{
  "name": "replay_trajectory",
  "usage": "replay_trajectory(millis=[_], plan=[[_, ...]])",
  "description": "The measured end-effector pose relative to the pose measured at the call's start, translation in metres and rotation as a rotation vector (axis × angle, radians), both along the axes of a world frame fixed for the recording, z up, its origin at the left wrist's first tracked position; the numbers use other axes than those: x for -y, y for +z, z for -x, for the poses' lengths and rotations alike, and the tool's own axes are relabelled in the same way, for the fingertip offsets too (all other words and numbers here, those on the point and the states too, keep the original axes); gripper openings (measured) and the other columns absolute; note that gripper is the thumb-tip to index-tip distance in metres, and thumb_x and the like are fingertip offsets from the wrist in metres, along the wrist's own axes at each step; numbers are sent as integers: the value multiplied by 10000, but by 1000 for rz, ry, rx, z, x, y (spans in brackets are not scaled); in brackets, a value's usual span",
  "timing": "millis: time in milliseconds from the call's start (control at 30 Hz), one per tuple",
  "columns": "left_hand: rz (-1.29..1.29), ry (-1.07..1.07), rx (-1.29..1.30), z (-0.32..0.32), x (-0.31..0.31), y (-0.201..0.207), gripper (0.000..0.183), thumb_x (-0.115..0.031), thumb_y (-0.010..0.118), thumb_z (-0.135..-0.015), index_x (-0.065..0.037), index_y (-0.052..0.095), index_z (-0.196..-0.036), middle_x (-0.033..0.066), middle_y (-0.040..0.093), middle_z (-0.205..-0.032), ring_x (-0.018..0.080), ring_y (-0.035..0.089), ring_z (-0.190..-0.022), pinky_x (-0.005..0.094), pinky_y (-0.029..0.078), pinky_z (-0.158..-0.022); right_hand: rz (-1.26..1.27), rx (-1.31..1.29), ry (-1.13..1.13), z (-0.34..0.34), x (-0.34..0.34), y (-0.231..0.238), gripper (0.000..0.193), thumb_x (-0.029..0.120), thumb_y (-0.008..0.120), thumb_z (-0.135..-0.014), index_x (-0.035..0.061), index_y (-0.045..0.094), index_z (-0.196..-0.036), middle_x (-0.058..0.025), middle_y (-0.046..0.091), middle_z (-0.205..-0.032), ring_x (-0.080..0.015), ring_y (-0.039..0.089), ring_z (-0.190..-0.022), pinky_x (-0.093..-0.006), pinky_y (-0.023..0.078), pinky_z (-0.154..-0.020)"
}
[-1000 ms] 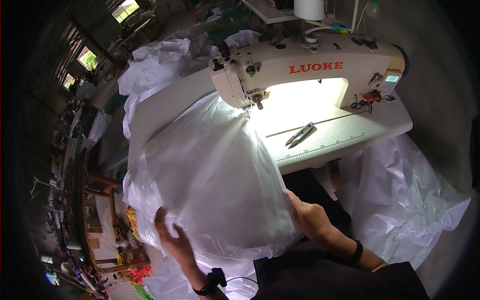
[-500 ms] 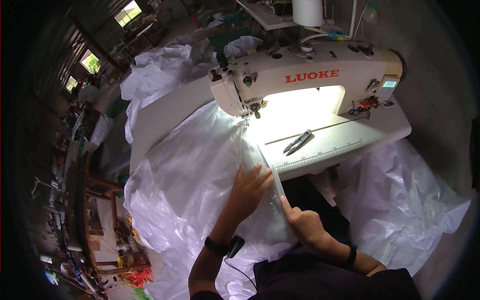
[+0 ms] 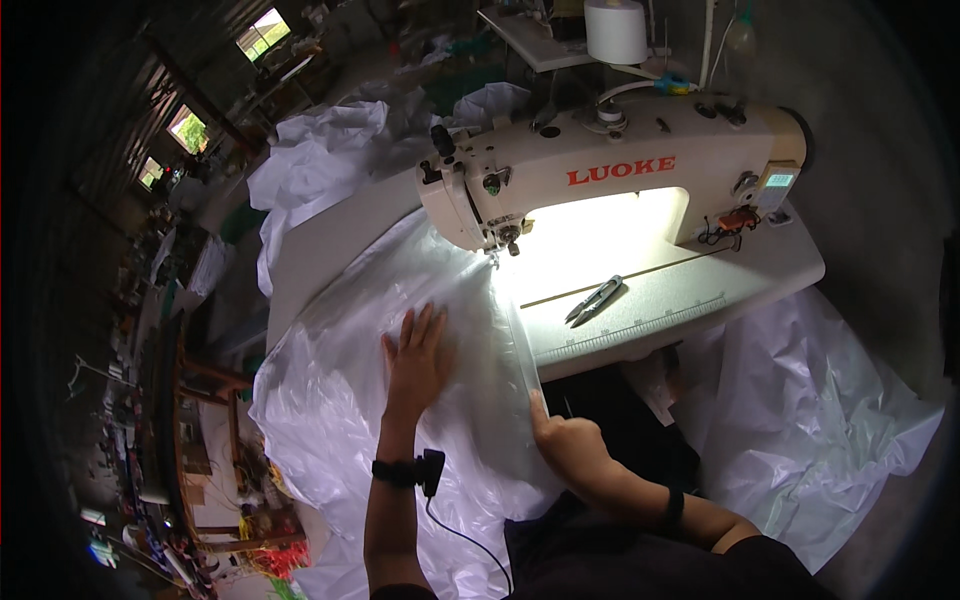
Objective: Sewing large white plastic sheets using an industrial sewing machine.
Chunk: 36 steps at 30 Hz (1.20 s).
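A large white, shiny plastic sheet lies over the left of the sewing table and hangs down toward me. Its right edge runs up to the presser foot of a white sewing machine, and a corner of it sits at the foot. My left hand rests flat on the sheet with its fingers spread, well left of that edge. Lower down the edge, my right hand is closed on the border of the sheet, its index finger stretched along it. The thumb is mostly hidden.
Grey thread snips lie on the machine bed beside a printed ruler scale. A white thread cone stands behind the machine. More white sheeting hangs at the right, and another heap lies at the back left.
My left hand has moved left, away from the sheet's edge, and its fingers have spread. My right hand has shifted slightly left with the edge, still holding it.
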<state>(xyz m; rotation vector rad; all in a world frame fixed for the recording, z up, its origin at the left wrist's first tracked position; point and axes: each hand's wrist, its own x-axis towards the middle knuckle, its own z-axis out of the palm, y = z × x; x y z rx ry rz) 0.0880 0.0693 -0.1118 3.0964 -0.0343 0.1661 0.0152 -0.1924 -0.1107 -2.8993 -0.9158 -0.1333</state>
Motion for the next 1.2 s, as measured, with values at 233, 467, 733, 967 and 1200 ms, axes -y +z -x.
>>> replay_trajectory(millis=[233, 467, 733, 967, 1200], plan=[[-17, 10, 1, -88, -42, -12, 545, -435, 494, -958, -218, 388, -1447, -10, 277, -1564, 252, 222, -1454, 710, 159, -1071, -55, -29, -14, -67, -35, -6, 523, 58, 542, -819, -75, 486, -1322, -46, 588, -541, -204, 607, -450, -333, 457, -389], [106, 33, 10, -134, -76, 2, 582, -379, 567, -932, -185, 382, -1448, 50, 288, -1558, 283, 234, -1447, 623, 193, -1117, -175, -182, -48, -138, -53, 6, 457, 104, 490, -919, -69, 449, -1340, -136, 655, -647, -289, 656, -549, -398, 505, -458], [423, 329, 508, 132, -66, -11, 1067, -101, 833, -677, -10, 166, -1504, 235, 192, -1554, 384, 187, -1445, 451, 174, -1180, -1399, -1019, 10, -37, 4, -44, 432, 76, 665, -881, 29, 475, -1266, -36, 608, -955, -96, 585, -898, -273, 488, -803], [483, 887, 240, 297, -5, -176, 1258, -421, 875, -609, 2, 95, -1500, 268, 204, -1527, 445, 242, -1400, 545, 301, -1091, -1011, -1079, 217, -27, -24, -150, 377, 149, 695, -848, 12, 579, -1180, -130, 636, -1120, -222, 583, -1090, -354, 469, -932], [822, 1394, 392, 300, -61, -206, 587, -188, 660, -856, 40, 455, -1357, 226, 549, -1293, 342, 528, -1196, 408, 390, -1049, -911, -1481, 386, -10, -28, -107, 458, 110, 690, -862, -1, 524, -1274, -121, 577, -1228, -196, 529, -1148, -348, 438, -991]])
